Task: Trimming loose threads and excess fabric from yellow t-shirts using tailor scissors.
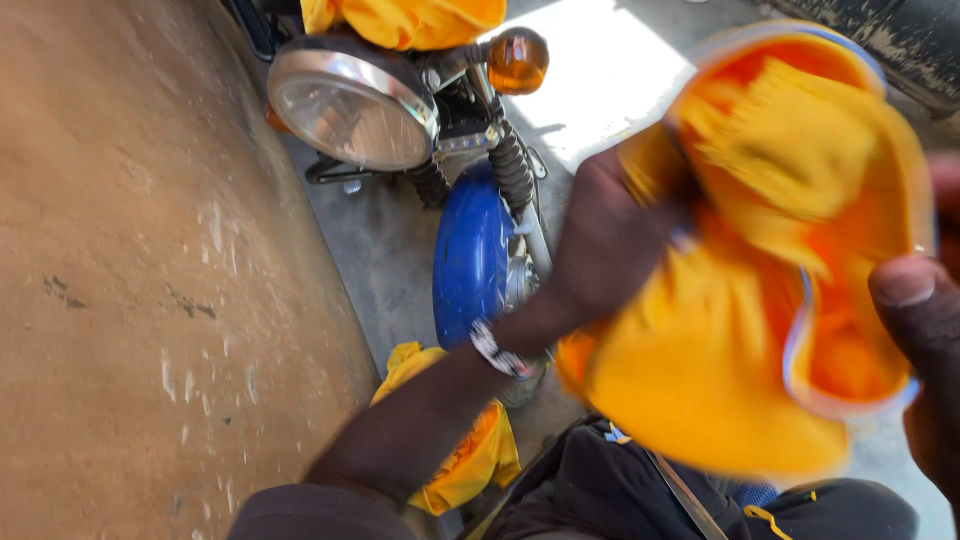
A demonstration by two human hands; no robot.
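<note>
- Left hand point(610, 250): reaching up from lower left, fingers buried in the folds of the yellow garment point(760, 300) and clenched on the cloth; beaded band point(500, 352) around the wrist.
- Right hand point(925, 330): at the right edge of the view, mostly cut off; thumb pressed against the garment's pale trimmed edge, gripping it.
- Yellow garment: held up between both hands, close to the camera at right of centre; bunched and blurred, orange-yellow inside, bordered with a light blue-white trim.
- Motorcycle point(470, 250): parked beyond the hands, upper centre; round chrome headlight point(350, 105), amber turn signal point(517, 60) just beside it, blue front mudguard point(468, 255) below, black fork gaiters between.
- Yellow cloth on the handlebars point(410, 20): draped over the top of the motorcycle, partly out of frame.
- Second yellow cloth point(470, 450): hanging low, below the left forearm, near the front wheel.
- Wall point(150, 280): rough brown plaster filling the left side.
- Concrete floor point(385, 260): grey, sunlit patch at upper centre.
- Dark clothing point(600, 490): along the bottom edge, beneath the held garment.
</note>
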